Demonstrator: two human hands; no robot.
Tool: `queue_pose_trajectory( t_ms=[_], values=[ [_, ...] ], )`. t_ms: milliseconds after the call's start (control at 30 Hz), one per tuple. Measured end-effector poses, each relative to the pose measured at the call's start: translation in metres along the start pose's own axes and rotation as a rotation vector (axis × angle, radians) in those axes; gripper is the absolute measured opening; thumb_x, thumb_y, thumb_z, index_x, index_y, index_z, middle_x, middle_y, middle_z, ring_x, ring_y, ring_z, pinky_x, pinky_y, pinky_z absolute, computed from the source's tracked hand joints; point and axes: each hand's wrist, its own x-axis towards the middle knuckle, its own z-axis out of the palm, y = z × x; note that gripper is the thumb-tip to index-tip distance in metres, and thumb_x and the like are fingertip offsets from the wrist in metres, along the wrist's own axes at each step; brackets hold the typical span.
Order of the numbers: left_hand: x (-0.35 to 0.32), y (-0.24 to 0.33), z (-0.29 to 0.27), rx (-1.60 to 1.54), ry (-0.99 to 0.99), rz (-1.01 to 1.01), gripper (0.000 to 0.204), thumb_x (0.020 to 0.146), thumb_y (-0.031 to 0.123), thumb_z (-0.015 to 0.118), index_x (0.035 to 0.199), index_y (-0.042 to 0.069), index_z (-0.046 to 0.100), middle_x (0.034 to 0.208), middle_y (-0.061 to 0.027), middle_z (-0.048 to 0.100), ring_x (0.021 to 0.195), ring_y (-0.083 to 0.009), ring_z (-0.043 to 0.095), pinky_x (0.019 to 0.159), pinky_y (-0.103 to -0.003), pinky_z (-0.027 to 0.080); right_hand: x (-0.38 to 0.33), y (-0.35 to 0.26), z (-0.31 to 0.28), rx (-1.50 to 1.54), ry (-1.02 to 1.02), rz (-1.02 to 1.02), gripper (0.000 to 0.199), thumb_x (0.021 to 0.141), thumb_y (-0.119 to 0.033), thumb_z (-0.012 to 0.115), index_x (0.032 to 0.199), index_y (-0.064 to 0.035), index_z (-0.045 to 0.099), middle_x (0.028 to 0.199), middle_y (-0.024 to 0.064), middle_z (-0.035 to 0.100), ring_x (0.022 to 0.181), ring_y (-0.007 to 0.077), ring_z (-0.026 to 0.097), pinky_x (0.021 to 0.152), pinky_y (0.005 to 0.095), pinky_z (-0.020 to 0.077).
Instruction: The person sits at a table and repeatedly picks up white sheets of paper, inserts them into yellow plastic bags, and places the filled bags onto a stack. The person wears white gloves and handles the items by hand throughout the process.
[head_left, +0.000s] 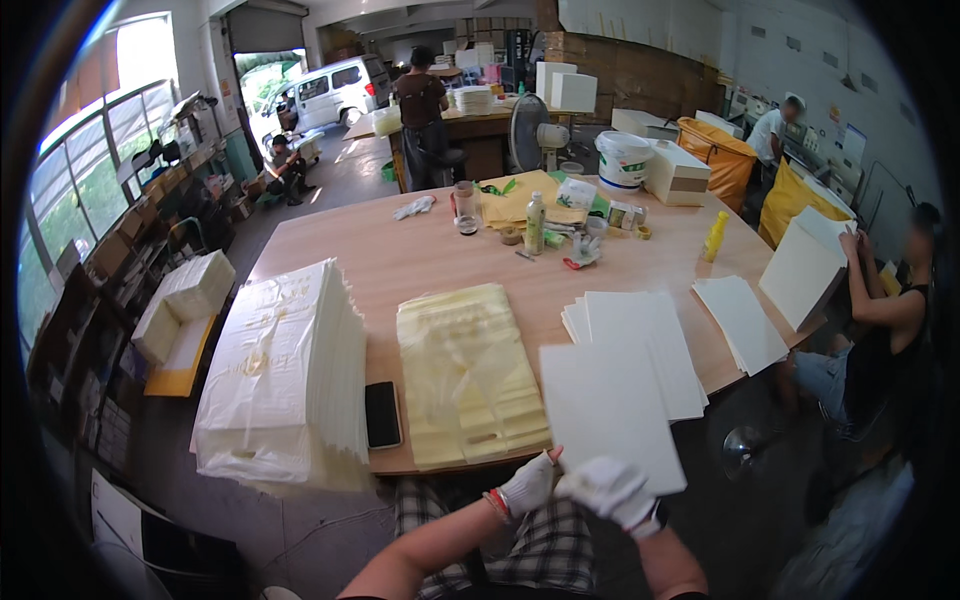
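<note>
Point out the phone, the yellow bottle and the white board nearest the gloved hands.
Phone (383, 415): head view, middle of its dark screen.
Yellow bottle (714, 240): head view, middle of its body.
White board (610, 413): head view, middle of its flat face.

You have two gloved hands and one white board at them. On your table you can count one black phone, two big piles of bags, one big white bucket and one bright yellow bottle. Around you are one van and at least four people.
</note>
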Motion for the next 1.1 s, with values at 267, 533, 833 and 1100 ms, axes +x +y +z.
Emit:
queue_pose_trajectory(
  t_ms=[267,533,833,1100],
  values=[
    [-0.095,0.023,-0.015,1.275,0.169,0.075,0.066,0.074,0.022,0.054,0.134,0.005,0.032,0.126,-0.0167,0.046,0.118,-0.0284,0.045,0.094,-0.038,0.039,-0.09,0.055,0.066,1.119,0.4,0.755,0.035,0.092,-0.035,0.046,0.105,-0.0043,0.057,0.095,0.0097,0.061,0.083,0.0227,0.061,0.075,0.0348,0.0513],
    [-0.119,-0.039,0.026,2.069,0.411,0.835,0.077,0.067,0.033,0.068,0.124,-0.006,0.036,0.125,-0.0314,0.032,0.112,-0.0493,0.035,0.097,-0.055,0.03,-0.011,-0.033,0.114,1.149,0.625,0.61,0.038,0.087,-0.017,0.058,0.118,0.002,0.047,0.107,0.0108,0.059,0.096,0.0175,0.056,0.084,0.0291,0.0454],
    [-0.135,0.162,0.03,1.495,0.543,0.855,0.054,0.077,0.02,0.066,0.125,0.002,0.049,0.114,-0.0145,0.058,0.101,-0.02,0.054,0.084,-0.034,0.045,-0.033,-0.045,0.034,0.601,0.618,0.412,0.038,0.07,-0.007,0.07,0.106,0.0008,0.058,0.098,0.0158,0.062,0.087,0.0278,0.063,0.076,0.0342,0.0505],
    [-0.066,0.108,0.015,1.353,0.18,1.215,0.032,0.078,0.003,0.059,0.11,0.006,0.06,0.096,-0.0073,0.063,0.081,-0.0172,0.06,0.073,-0.03,0.049,0.008,-0.038,0.041,-0.143,-0.072,0.474,0.022,0.074,-0.021,0.062,0.091,-0.0079,0.065,0.096,0.0146,0.064,0.086,0.0332,0.062,0.072,0.0371,0.0509]
  ],
)
